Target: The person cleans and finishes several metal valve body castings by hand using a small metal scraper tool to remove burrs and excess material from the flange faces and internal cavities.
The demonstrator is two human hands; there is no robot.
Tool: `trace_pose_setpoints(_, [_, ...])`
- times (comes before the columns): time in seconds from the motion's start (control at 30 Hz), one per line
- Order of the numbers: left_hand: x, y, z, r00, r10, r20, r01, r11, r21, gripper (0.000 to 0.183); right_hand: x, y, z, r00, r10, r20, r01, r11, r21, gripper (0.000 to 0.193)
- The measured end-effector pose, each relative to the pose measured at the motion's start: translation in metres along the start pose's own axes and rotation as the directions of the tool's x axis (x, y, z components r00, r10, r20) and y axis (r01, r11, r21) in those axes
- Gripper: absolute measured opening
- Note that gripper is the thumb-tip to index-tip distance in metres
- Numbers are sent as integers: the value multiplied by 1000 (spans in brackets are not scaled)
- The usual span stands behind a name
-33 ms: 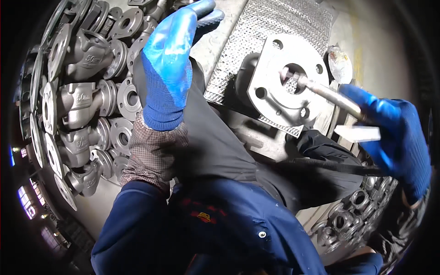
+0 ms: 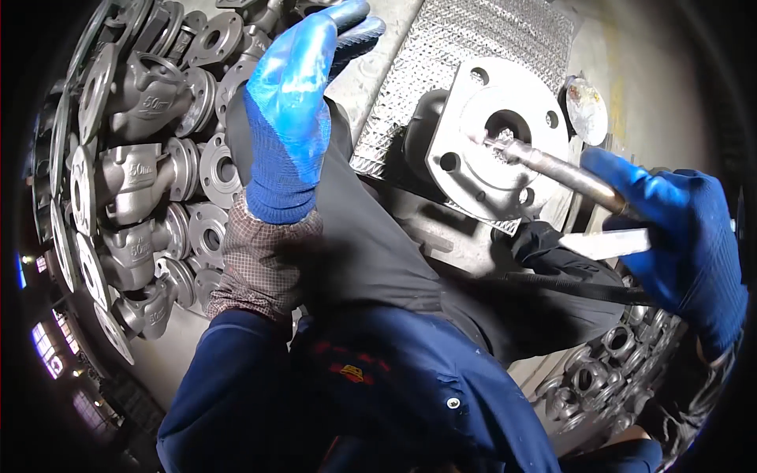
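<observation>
A thick metal flange [image 2: 467, 177] of a valve casting, with a round bore and corner bolt holes, faces up on a ridged metal block. My right hand [image 2: 678, 236], in a blue glove, is closed around a long-necked die grinder [image 2: 572, 175] with a flat light lever [image 2: 605, 243]. Its tip, blurred, lies at the left lower edge of the bore; whether it touches the metal I cannot tell. My left hand [image 2: 296, 98], also gloved in blue, is raised over my left leg with fingers stretched out, holding nothing, apart from the casting.
Grey valve bodies [image 2: 140, 177] with flanges stand stacked at the left. More small ring-ended castings [image 2: 591, 378] lie at the lower right. Beneath the flange is the ridged metal surface [image 2: 481, 35]. A round pale disc [image 2: 586, 110] lies beside it. A dark hose [image 2: 579, 288] crosses near my right leg.
The grinder's tip has shifted from inside the bore toward its lower left rim. My right hand has moved slightly, and the lever sits lower and more tilted. My left hand stays in place.
</observation>
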State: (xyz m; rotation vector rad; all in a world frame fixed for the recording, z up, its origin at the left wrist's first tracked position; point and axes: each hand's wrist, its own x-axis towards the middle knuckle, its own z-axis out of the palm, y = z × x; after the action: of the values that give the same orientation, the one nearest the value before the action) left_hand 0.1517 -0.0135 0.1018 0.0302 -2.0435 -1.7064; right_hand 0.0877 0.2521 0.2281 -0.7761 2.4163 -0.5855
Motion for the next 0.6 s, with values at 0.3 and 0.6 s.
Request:
trace_pose_setpoints(0.3, [-25, -57, -49, 987, -100, -127, 118, 983, 141, 35, 45, -19, 33, 963, -155, 219, 266, 658, -704, 42])
trace_pose_setpoints(0.6, [-48, -73, -61, 979, -131, -158, 158, 972, 174, 35, 55, -32, 38, 964, -74, 256, 254, 542, -801, 41])
